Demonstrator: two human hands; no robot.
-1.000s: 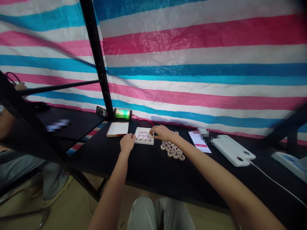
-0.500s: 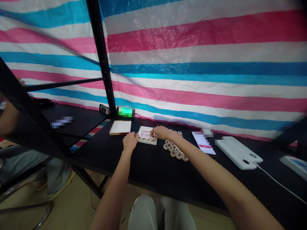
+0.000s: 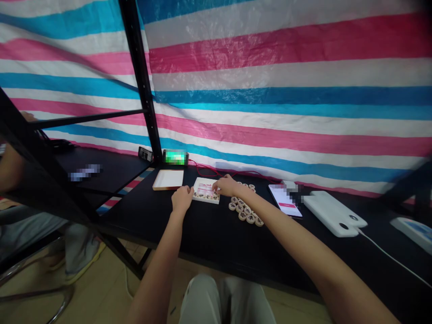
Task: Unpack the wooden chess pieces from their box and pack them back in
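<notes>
A shallow white box (image 3: 201, 182) with red printing on its floor holds a row of round xiangqi pieces (image 3: 201, 195) along its near side. At the box's left edge, my left hand (image 3: 182, 199) is closed, thumb and fingers against the wall. My right hand (image 3: 227, 185) reaches over the box's right side with fingers pinched down at a piece there; the fingertips partly cover it. More xiangqi pieces (image 3: 242, 216) with dark characters lie in rows on the table right of the box, partly hidden beneath my right forearm.
The box's lid (image 3: 168, 179) lies left of the box. Behind stands a lit phone (image 3: 175, 157) with a red cable. To the right are another phone (image 3: 283, 200) and a white device (image 3: 334, 213) with a cord. A black shelf post (image 3: 143, 76) rises at left; another person's arm (image 3: 11, 166) shows beyond.
The view has shifted very slightly. Both hands stay at the box, and the pieces in and beside it look the same.
</notes>
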